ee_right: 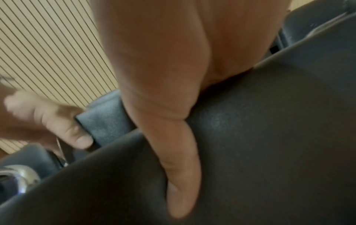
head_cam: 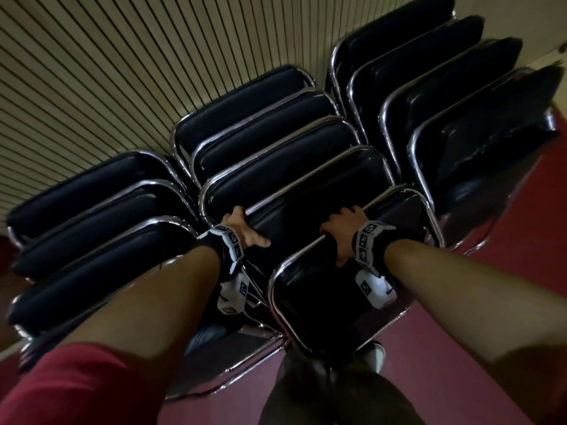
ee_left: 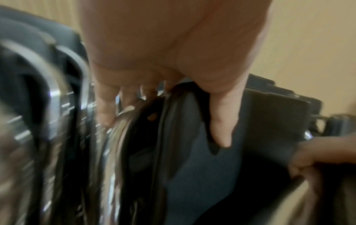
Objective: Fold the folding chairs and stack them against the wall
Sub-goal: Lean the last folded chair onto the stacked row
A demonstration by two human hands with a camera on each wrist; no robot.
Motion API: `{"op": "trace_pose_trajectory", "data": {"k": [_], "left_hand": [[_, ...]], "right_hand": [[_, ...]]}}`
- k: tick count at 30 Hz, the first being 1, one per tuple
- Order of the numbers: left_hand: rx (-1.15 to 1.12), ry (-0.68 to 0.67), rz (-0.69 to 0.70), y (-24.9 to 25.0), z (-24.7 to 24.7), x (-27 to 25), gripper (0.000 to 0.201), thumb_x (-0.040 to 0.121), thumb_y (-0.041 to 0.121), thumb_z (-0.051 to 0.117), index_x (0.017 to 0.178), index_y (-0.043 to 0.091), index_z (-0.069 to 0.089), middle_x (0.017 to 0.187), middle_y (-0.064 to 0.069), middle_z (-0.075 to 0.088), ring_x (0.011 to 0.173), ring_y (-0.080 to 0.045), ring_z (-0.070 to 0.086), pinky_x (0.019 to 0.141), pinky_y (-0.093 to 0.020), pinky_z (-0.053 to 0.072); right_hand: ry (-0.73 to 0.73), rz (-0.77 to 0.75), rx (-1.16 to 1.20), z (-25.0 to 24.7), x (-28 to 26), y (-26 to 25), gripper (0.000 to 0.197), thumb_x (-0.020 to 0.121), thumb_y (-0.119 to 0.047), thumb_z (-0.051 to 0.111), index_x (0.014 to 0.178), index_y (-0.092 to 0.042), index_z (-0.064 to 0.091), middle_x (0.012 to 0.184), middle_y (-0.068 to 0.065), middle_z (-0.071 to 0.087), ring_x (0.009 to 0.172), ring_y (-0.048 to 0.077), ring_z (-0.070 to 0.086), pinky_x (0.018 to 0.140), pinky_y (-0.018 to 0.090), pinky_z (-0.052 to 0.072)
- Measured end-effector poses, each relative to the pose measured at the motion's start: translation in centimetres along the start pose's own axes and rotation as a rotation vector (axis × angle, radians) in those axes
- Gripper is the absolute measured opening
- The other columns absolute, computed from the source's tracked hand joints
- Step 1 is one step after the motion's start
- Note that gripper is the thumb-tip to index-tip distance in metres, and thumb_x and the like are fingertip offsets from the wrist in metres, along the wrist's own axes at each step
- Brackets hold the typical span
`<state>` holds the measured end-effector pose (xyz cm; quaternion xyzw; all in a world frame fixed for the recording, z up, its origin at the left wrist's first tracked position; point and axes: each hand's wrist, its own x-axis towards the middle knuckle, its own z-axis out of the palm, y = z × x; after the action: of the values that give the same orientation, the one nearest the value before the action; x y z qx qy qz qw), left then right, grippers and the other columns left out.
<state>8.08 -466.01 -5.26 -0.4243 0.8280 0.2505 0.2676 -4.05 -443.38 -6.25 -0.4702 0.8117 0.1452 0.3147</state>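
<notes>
The left hand (head_cam: 242,231) grips the top edge of a folded chair (head_cam: 306,210), with the fingers curled over the metal frame and the thumb lying on the black padding. The right hand (head_cam: 343,231) is closed around the top rail of the nearest chair (head_cam: 331,296), the front one of the middle row. Both chairs are already folded and lean toward the striped wall (head_cam: 92,72). To the left stands another row of folded chairs (head_cam: 92,210), and to the right a taller row (head_cam: 445,102), all on a red floor (head_cam: 491,332). I judge that the step in hand is placing the nearest chair into the row. The next move needs a push forward until it rests flat against the chair behind, and then both hands can let go.
</notes>
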Motion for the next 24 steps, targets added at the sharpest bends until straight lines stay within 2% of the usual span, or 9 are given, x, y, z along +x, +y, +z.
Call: {"op": "trace_pose_trajectory", "data": {"k": [5, 8, 10, 12, 13, 15, 20, 24], "left_hand": [[-0.069, 0.021, 0.001, -1.1, 0.7, 0.2, 0.121, 0.058, 0.036, 0.095, 0.154, 0.027, 0.023, 0.148, -0.014, 0.039, 0.135, -0.035, 0.043, 0.109, -0.047, 0.043], [-0.090, 0.021, 0.022, -1.3, 0.6, 0.4, 0.118, 0.058, 0.037, 0.095, 0.153, 0.027, 0.025, 0.145, -0.013, 0.043, 0.132, -0.034, 0.046, 0.107, -0.047, 0.045], [-0.117, -0.004, 0.060, -1.3, 0.4, 0.5, 0.108, 0.059, 0.033, 0.095, 0.147, 0.026, 0.033, 0.136, -0.009, 0.054, 0.125, -0.032, 0.054, 0.105, -0.046, 0.047], [-0.134, -0.069, 0.101, -1.6, 0.4, 0.4, 0.085, 0.062, 0.026, 0.094, 0.132, 0.024, 0.046, 0.118, -0.004, 0.064, 0.114, -0.028, 0.061, 0.100, -0.044, 0.051], [-0.124, -0.095, 0.122, -1.9, 0.4, 0.3, 0.075, 0.063, 0.024, 0.093, 0.123, 0.024, 0.049, 0.111, -0.002, 0.065, 0.109, -0.027, 0.063, 0.098, -0.044, 0.052], [-0.101, -0.116, 0.161, -2.4, 0.4, 0.1, 0.067, 0.062, 0.025, 0.092, 0.115, 0.023, 0.051, 0.105, -0.002, 0.067, 0.102, -0.025, 0.065, 0.095, -0.044, 0.054], [-0.027, -0.117, 0.202, -2.8, -0.4, 1.4, 0.085, 0.064, 0.034, 0.090, 0.134, 0.022, 0.043, 0.116, -0.006, 0.064, 0.105, -0.027, 0.063, 0.092, -0.041, 0.055], [0.004, -0.101, 0.235, -3.1, -0.9, 1.7, 0.094, 0.062, 0.040, 0.090, 0.139, 0.021, 0.041, 0.122, -0.008, 0.063, 0.113, -0.029, 0.060, 0.097, -0.042, 0.051]], "right_hand": [[0.004, -0.002, -0.060, 0.2, 0.3, -0.1, 0.095, 0.059, -0.061, 0.082, 0.142, -0.036, 0.042, 0.137, 0.000, 0.048, 0.128, 0.028, 0.040, 0.110, 0.052, 0.026], [0.015, -0.009, -0.069, 0.4, 0.3, -0.3, 0.097, 0.055, -0.063, 0.082, 0.139, -0.038, 0.042, 0.135, -0.002, 0.049, 0.126, 0.028, 0.042, 0.109, 0.053, 0.027], [0.003, 0.000, -0.077, 0.5, 0.1, -0.2, 0.100, 0.053, -0.064, 0.082, 0.140, -0.039, 0.040, 0.135, -0.003, 0.049, 0.126, 0.027, 0.042, 0.107, 0.053, 0.028], [-0.035, 0.025, -0.084, 0.3, -0.2, -0.4, 0.101, 0.054, -0.063, 0.082, 0.142, -0.041, 0.039, 0.135, -0.004, 0.050, 0.126, 0.026, 0.041, 0.106, 0.051, 0.027], [-0.052, 0.043, -0.079, 0.2, -0.4, -0.4, 0.100, 0.054, -0.063, 0.082, 0.141, -0.042, 0.040, 0.134, -0.005, 0.050, 0.126, 0.025, 0.041, 0.105, 0.051, 0.026], [-0.096, 0.066, -0.061, -0.1, -0.6, -0.7, 0.098, 0.054, -0.062, 0.083, 0.141, -0.042, 0.041, 0.133, -0.007, 0.051, 0.126, 0.024, 0.041, 0.104, 0.050, 0.025], [-0.202, 0.107, 0.001, -1.2, 1.0, -1.3, 0.100, 0.050, -0.058, 0.086, 0.139, -0.039, 0.045, 0.126, -0.010, 0.053, 0.123, 0.021, 0.038, 0.107, 0.050, 0.021], [-0.303, 0.128, -0.031, -2.3, 1.2, -2.8, 0.104, 0.055, -0.059, 0.086, 0.145, -0.038, 0.039, 0.138, -0.007, 0.047, 0.131, 0.025, 0.034, 0.109, 0.052, 0.024]]}}
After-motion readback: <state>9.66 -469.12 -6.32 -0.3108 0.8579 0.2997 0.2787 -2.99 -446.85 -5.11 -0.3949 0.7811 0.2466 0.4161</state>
